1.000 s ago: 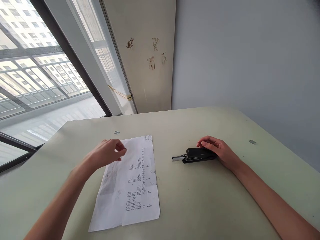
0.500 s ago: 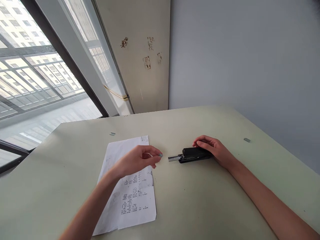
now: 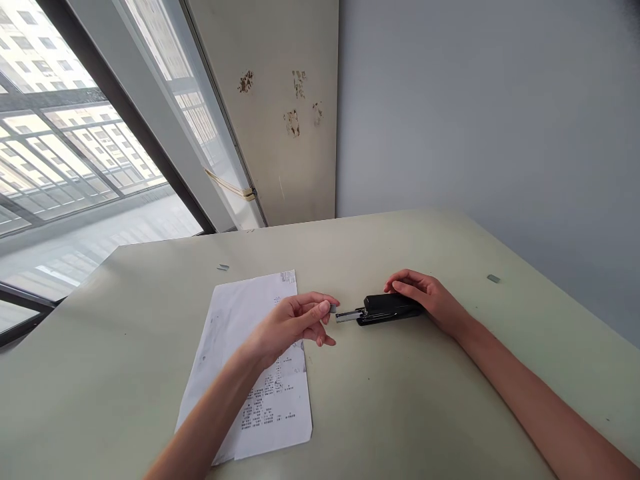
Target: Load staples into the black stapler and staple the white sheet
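Observation:
A black stapler lies on the table with its silver staple tray slid out toward the left. My right hand is closed over the stapler's rear end, fingers on its far side. Between the thumb and forefinger of my left hand is a small grey strip of staples, right by the tray's outer end. Whether the strip touches the tray, I cannot tell. Below my left hand and forearm lie printed paper sheets, partly covered by them.
Small grey staple strips rest beyond the paper at the left, and another strip lies at the right. The pale table meets a grey wall on the right; a window stands at the left.
My left hand has moved right, bringing the staple strip up to the end of the pulled-out tray, and has turned so the thumb shows on top. My right hand and the stapler have stayed put.

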{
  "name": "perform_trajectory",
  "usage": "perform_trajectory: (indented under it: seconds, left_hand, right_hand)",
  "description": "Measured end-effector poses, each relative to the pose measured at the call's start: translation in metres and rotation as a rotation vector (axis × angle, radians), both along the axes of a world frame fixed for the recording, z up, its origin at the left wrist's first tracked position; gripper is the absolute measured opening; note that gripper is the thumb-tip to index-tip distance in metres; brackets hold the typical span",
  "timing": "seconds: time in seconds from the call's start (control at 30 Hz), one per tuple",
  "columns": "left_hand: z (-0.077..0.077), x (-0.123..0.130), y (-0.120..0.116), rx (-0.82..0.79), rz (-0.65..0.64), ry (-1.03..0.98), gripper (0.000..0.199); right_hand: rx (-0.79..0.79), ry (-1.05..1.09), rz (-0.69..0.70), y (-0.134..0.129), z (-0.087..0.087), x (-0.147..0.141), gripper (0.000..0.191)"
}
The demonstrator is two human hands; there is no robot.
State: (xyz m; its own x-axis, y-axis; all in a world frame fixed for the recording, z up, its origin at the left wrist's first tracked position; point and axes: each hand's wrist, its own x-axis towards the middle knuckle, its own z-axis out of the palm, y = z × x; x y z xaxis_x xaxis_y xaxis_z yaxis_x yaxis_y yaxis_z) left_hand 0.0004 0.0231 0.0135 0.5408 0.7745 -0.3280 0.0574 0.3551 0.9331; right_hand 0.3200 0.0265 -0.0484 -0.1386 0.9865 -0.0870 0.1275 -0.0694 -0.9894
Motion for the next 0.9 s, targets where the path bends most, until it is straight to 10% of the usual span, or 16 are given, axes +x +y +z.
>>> perform_trajectory:
  seconds: [0.47, 0.9]
  left_hand:
    - [-0.014, 0.010, -0.003, 0.270, 0.092, 0.275, 0.049]
    - [-0.020, 0.016, -0.003, 0.078, 0.225, 0.122, 0.044]
  right_hand:
    - [-0.001, 0.024, 0.009, 0.000, -0.004, 0.002, 0.031]
    - [0.003, 0.017, 0.018, 0.001, -0.005, 0.003, 0.030]
